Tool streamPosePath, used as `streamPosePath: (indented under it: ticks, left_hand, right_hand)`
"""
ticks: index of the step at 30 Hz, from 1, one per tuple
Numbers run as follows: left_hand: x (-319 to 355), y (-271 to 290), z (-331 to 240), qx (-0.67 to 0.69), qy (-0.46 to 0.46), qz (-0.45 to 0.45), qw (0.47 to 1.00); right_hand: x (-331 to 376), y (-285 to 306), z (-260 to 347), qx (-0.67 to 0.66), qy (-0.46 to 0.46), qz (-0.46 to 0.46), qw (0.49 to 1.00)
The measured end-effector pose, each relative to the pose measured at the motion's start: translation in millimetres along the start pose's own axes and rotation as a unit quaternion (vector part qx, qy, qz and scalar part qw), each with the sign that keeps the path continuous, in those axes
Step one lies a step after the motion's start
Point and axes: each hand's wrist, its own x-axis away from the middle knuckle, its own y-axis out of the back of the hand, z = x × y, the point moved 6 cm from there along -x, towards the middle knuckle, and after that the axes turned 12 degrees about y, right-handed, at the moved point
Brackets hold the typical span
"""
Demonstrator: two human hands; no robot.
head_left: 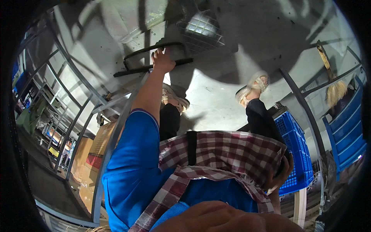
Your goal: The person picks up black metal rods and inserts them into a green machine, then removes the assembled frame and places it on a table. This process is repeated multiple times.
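Over smooth floor [216,98], left fingers [160,52] gripping dark curved frame [133,70], hold of right fingers [276,181] unclear

The left arm [150,94] stretches well forward, its elbow nearly straight. The left hand [164,62] is turned back upward, fingers parted and bent, thumb toward the right. The right hand [281,173] sits far closer in, fingers bent, partly hidden, its grip unclear.

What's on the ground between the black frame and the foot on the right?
Only bare grey floor shows between the black frame and that foot in the head view, partly shadowed, partly bright.
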Motion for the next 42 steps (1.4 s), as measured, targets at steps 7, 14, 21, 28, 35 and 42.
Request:
streamPosePath:
  ticks: [7,14,21,28,35,42]
  left_hand:
    - [10,-31,-28,-0.112,-0.078,-0.093,0.986]
    - [-30,24,-19,-0.043,-0.045,-0.344,0.937]
    - [-89,43,-31,-0.042,0.054,-0.144,0.987]
    - [-45,-3,-8,0.105,-0.034,-0.090,0.990]
    - [122,31,-16,0.117,-0.187,-0.108,0.969]
    - [265,88,71,0.040,-0.192,-0.140,0.971]
  right_hand:
    - [-3,8,0,0.002,-0.011,-0.021,1.000]
    - [-5,0,0,-0.017,-0.019,-0.036,0.999]
    - [-20,0,5,-0.028,-0.022,-0.045,0.998]
    - [-21,-11,0,-0.031,0.034,-0.038,0.998]
    - [-39,-22,15,-0.031,0.100,-0.015,0.994]
    - [-34,-36,24,-0.046,0.056,0.056,0.996]
